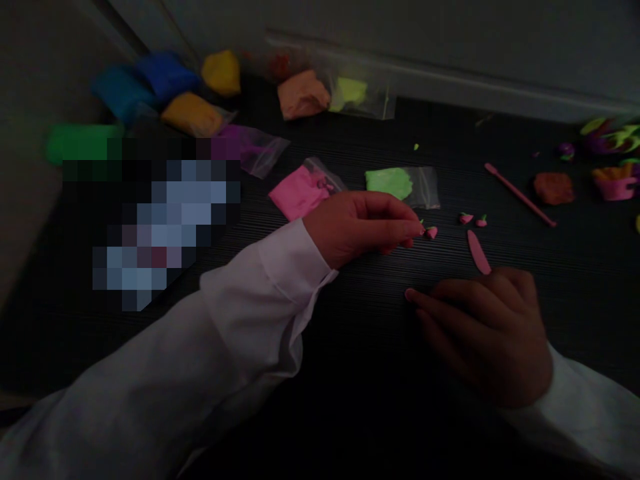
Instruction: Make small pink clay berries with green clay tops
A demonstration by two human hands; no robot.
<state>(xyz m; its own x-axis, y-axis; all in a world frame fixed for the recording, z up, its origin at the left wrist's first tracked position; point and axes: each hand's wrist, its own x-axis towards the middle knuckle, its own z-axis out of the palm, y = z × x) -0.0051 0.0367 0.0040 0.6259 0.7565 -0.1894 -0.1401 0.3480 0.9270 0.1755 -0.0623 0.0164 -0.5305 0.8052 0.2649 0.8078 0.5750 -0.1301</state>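
Note:
My left hand is closed in a pinch just above the dark table. Between its thumb and forefinger is a tiny pink clay piece, with a bit of green showing, mostly hidden by the fingertips. Right beside it lies another pink clay piece. Two more pink pieces with green tops, one of them a small clay strawberry shape, lie farther right. My right hand is closed, its forefinger pointing left. At that fingertip shows a small pinkish spot, clay or nail. A pink plastic knife lies by its knuckles.
Pink clay and light green clay lie in bags behind my left hand. A pink stick tool, a brown clay block and a pink clay cup are at right. Several colored clay packs stand back left, near a blurred-out patch.

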